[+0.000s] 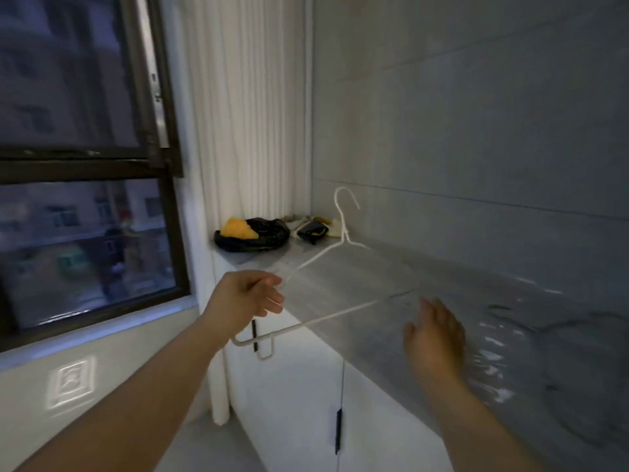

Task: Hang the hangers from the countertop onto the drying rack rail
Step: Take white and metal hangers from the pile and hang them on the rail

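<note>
**Hanger lifted, rail not yet in sight**

Nearest the camera, the left hand had its fingers curled shut around one shoulder of a white wire hanger, holding it above the front edge of the bench. The hanger's lower bar slanted across the white cabinets below, and its hook pointed up toward the tiled wall. The right hand hovered low over the bench, blurred, fingers loosely spread and gripping nothing. At the far end of the bench a black bag with something yellow in it sat in the corner.

The step in hand looked like the pick-up, just finished. No drying rack rail showed here, so the next move likely called for turning toward it, raising the hanger, and dropping the hook over the rail.
</note>
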Available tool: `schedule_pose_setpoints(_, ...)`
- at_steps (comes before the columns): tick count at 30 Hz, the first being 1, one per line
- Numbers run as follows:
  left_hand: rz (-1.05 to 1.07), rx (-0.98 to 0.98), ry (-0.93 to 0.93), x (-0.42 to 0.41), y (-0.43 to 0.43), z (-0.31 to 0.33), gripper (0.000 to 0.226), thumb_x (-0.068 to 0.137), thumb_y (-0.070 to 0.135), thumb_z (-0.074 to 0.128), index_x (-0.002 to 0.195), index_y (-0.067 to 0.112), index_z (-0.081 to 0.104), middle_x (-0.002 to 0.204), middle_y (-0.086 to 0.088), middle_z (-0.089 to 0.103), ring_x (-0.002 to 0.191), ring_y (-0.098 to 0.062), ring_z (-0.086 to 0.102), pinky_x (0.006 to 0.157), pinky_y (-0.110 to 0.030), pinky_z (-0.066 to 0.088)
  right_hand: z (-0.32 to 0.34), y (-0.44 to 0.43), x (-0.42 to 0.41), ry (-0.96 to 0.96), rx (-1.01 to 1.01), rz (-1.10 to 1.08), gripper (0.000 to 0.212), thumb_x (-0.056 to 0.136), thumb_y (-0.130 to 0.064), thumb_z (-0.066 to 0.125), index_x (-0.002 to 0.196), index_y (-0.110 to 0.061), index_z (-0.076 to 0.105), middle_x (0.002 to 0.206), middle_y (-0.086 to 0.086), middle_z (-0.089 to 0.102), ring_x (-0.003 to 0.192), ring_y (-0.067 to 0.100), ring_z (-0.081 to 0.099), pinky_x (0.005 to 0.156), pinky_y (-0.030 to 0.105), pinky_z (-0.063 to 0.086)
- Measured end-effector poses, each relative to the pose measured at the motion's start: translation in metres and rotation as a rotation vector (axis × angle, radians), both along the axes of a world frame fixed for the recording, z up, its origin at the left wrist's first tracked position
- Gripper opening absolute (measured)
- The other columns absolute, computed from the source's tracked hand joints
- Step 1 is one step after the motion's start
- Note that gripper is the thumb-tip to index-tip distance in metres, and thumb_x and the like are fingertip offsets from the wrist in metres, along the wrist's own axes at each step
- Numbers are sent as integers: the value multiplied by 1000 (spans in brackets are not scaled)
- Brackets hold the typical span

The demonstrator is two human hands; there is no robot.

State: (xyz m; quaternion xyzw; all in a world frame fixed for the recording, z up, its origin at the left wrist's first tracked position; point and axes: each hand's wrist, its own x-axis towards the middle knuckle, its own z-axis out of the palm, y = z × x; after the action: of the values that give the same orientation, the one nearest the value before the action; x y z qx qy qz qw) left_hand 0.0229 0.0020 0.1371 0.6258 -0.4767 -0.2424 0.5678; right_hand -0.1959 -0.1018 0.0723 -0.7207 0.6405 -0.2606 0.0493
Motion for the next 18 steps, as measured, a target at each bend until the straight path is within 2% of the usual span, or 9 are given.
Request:
schedule_pose_setpoints(2, 26, -19, -59, 11, 31, 5, 30, 94, 5, 42, 73, 17, 60, 45, 9, 65, 43, 2, 62, 42, -10, 43, 24, 9, 34, -106, -103, 159, 52, 93, -14, 46, 142, -5, 29, 151, 17, 26, 137, 31, 27, 111, 36, 19)
schedule_pose_setpoints(5, 94, -36, -147, 29, 80, 15, 31, 94, 5, 42, 74, 20, 60, 48, 13, 67, 46, 3, 63, 43, -9, 44, 57, 24, 76, -111, -194, 324, 55, 94, -15, 45, 145, -9, 24, 153, 11, 21, 138, 29, 23, 111, 33, 17)
schedule_pose_setpoints(7, 159, -40, -177, 43, 115, 21, 31, 94, 4, 41, 74, 20, 60, 48, 14, 67, 47, 4, 63, 44, -9, 44, 72, 34, 101, -98, -228, 410, 51, 95, -14, 43, 144, -13, 28, 150, 11, 30, 135, 28, 30, 108, 32, 22)
schedule_pose_setpoints(9, 212, -38, -212, 55, 151, 27, 31, 94, 5, 41, 76, 21, 60, 49, 15, 67, 48, 4, 63, 44, -9, 45, 81, 48, 124, -51, -247, 465, 41, 96, -14, 41, 137, -14, 41, 138, 13, 48, 124, 29, 44, 96, 32, 35)
schedule_pose_setpoints(11, 250, -17, -243, 64, 186, 31, 30, 94, 5, 41, 78, 22, 61, 51, 15, 68, 50, 4, 64, 45, -8, 46, 85, 66, 149, 12, -290, 519, 30, 97, -14, 40, 124, -11, 53, 123, 12, 59, 111, 29, 53, 83, 32, 41)
schedule_pose_setpoints(13, 299, 10, -262, 72, 223, 34, 29, 94, 6, 42, 79, 22, 61, 53, 14, 68, 52, 3, 64, 46, -9, 46, 85, 92, 174, 59, -352, 599, 26, 98, -17, 39, 114, -10, 58, 114, 10, 63, 104, 29, 57, 75, 31, 41)
schedule_pose_setpoints(16, 413, 70, -295, 83, 280, 40, 29, 93, 7, 43, 78, 24, 61, 54, 14, 68, 54, 3, 65, 49, -9, 48, 81, 134, 213, -72, -422, 777, 19, 95, -10, 48, 93, -1, 65, 86, 16, 68, 80, 33, 63, 58, 30, 34)
schedule_pose_setpoints(18, 495, 160, -324, 88, 320, 45, 28, 95, 11, 42, 78, 26, 59, 58, 11, 67, 56, 2, 64, 53, -10, 49, 82, 168, 237, -92, -424, 867, 18, 94, -6, 48, 93, 1, 64, 85, 18, 68, 76, 32, 63, 57, 30, 38)
